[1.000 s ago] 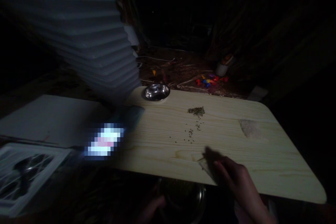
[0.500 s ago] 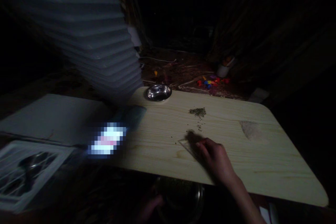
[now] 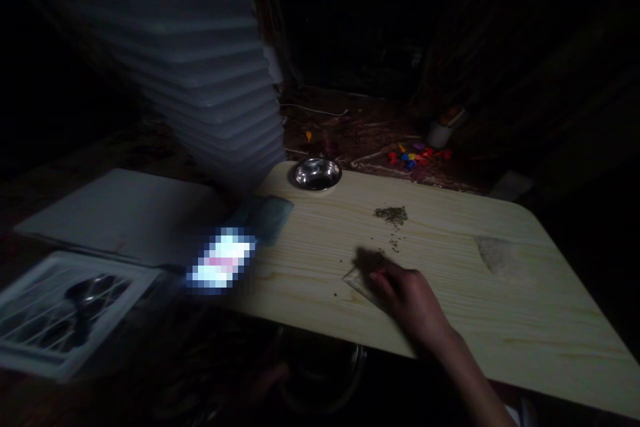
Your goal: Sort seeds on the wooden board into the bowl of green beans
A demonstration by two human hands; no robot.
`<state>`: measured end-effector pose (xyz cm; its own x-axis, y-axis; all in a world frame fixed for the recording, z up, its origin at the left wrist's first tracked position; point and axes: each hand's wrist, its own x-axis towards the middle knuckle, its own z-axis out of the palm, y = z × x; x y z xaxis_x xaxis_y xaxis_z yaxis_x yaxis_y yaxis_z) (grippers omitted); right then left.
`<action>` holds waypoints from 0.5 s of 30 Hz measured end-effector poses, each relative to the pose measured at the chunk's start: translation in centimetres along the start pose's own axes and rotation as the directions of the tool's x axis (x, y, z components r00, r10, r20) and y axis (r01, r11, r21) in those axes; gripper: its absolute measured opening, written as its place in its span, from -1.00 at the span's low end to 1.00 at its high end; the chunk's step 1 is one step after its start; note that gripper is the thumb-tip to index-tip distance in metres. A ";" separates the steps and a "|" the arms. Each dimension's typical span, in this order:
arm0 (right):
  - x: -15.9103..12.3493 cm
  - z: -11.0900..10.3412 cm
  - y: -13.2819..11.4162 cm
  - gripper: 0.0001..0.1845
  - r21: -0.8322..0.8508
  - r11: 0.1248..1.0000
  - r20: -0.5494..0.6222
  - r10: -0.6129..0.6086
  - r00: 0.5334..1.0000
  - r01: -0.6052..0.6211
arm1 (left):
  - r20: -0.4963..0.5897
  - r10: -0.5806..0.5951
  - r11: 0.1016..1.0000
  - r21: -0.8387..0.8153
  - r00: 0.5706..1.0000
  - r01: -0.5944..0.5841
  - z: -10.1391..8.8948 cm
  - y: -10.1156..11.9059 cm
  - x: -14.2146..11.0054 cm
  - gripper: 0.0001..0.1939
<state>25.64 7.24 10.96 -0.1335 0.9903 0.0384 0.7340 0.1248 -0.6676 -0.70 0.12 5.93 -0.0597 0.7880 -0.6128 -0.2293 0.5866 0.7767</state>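
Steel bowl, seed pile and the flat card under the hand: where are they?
Steel bowl (image 3: 317, 175): head view, on its inside.
Seed pile (image 3: 391, 215): head view, its middle.
Card (image 3: 359, 278): head view, its bare left corner.

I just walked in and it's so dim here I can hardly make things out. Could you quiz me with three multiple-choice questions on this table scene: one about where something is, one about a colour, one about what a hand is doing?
1. Where is the small shiny metal bowl?
A. at the far edge of the pale wooden table
B. at the table's right end
C. on the floor

2. What colour is the little heap of scattered seeds?
A. bright red
B. dull greenish-brown
C. white

3. What is the right hand doing?
A. resting on a thin flat card on the table
B. raised high in the air
C. inside the small bowl

Answers: 1 A, the bowl sits by the far edge; 2 B, the heap looks greenish-brown; 3 A, the fingers lie on the card, near stray seeds. The left hand is dim below the table edge by a large metal bowl.
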 end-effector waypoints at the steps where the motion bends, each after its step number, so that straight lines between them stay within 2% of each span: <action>1: 0.1 0.4 -0.3 -0.74 -0.006 1.000 0.005 -0.011 1.000 0.011 | -0.002 0.001 1.000 0.000 1.000 -0.001 0.0 0.1 0.0 -0.70; 4: -0.4 1.5 -1.1 -0.76 0.024 0.997 0.071 -0.075 0.995 0.074 | -0.014 0.001 1.000 -0.001 1.000 -0.001 0.1 0.0 -0.2 -0.68; 7: -0.7 1.6 -1.3 -0.77 0.074 0.993 0.116 -0.098 0.988 0.090 | -0.027 -0.004 1.000 -0.001 1.000 0.004 0.1 -0.2 -0.5 -0.67; 11: 1.3 0.4 -0.8 -0.74 0.019 1.000 -0.031 -0.010 0.999 0.011 | -0.039 -0.007 1.000 0.001 0.999 0.007 0.1 -0.4 -0.8 -0.70; 13: 2.7 0.0 -0.6 -0.74 -0.043 0.999 -0.100 -0.008 0.995 0.004 | -0.042 -0.002 1.000 0.002 0.999 0.002 0.1 -0.3 -0.9 -0.70; 15: 3.5 0.1 -0.7 -0.73 -0.103 0.995 -0.119 -0.022 0.993 0.009 | -0.045 0.004 1.000 0.001 0.999 -0.004 0.1 -0.2 -1.0 -0.70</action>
<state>24.62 10.61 11.47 -0.0690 0.9875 0.1414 0.7973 0.1398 -0.5872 -0.46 -0.73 6.43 -0.1047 0.7813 -0.6154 -0.2279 0.5835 0.7795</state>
